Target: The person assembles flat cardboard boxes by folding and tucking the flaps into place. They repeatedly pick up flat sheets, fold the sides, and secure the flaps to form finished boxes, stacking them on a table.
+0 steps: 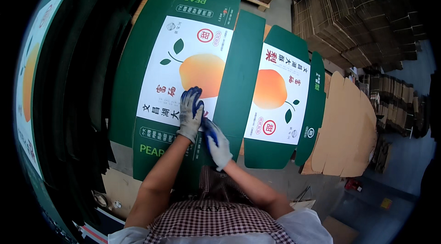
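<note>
The person's gloved left hand (190,113) is lying flat, fingers spread, on the white panel of a green flattened fruit carton (183,83); the gloved right hand (216,143) is pressing just beside it, fingers together, on the carton's near edge; a second printed carton (280,101) is lying to the right of both hands; a brown cardboard sheet (349,129) is lying beyond that.

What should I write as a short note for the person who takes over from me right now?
Left hand: gloved, open, flat on the white panel of the near green carton blank.
Right hand: gloved, open, pressing the same blank beside the left hand.
The blank lies flat and unfolded on the work surface. A second printed blank lies to the right, over a plain brown blank.
Done: nothing folded. Left: all folding.
</note>
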Available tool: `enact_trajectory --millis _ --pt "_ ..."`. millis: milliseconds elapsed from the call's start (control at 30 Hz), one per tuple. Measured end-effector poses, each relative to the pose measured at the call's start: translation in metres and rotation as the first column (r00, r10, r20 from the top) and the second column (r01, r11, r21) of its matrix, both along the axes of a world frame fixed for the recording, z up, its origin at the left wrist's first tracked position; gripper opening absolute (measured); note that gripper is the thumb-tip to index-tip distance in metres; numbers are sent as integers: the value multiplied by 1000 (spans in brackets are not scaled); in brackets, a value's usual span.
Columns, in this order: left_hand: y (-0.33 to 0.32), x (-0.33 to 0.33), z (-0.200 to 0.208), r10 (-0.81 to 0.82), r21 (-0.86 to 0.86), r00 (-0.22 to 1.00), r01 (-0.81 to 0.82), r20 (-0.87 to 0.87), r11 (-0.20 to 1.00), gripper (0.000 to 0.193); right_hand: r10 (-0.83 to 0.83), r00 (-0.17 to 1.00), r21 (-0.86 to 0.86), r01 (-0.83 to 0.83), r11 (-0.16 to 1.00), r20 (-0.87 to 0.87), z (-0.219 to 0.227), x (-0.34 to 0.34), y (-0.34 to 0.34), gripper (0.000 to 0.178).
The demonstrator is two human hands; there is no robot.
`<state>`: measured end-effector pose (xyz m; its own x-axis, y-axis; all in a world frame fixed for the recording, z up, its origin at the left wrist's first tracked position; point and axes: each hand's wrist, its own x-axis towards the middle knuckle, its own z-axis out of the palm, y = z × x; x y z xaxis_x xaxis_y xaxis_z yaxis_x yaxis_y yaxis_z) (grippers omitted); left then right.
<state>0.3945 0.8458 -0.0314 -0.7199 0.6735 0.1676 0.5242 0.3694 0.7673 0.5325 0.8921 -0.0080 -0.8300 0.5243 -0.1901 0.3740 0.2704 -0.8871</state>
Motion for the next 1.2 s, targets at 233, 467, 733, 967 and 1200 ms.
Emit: enact_trajectory --millis 233,467,733,967,1200 --pt "-11 36 32 -638 -678 769 451 -34 580 63 -38 961 475 -101 874 275 -5 37 31 53" --pt "-18 43 22 -597 -691 798 387 -80 611 65 120 893 441 -327 836 434 -11 20 38 60" --pt "-37 51 24 -581 -727 814 382 -28 570 65 152 880 486 -384 785 449 -15 17 35 63" --pt "-114 37 194 -152 -360 869 -32 -471 932 50 112 981 331 -159 930 156 11 -18 67 48" --pt "-211 -24 339 483 -524 525 -838 -701 151 82 284 959 95 -281 955 -18 90 -74 14 44"
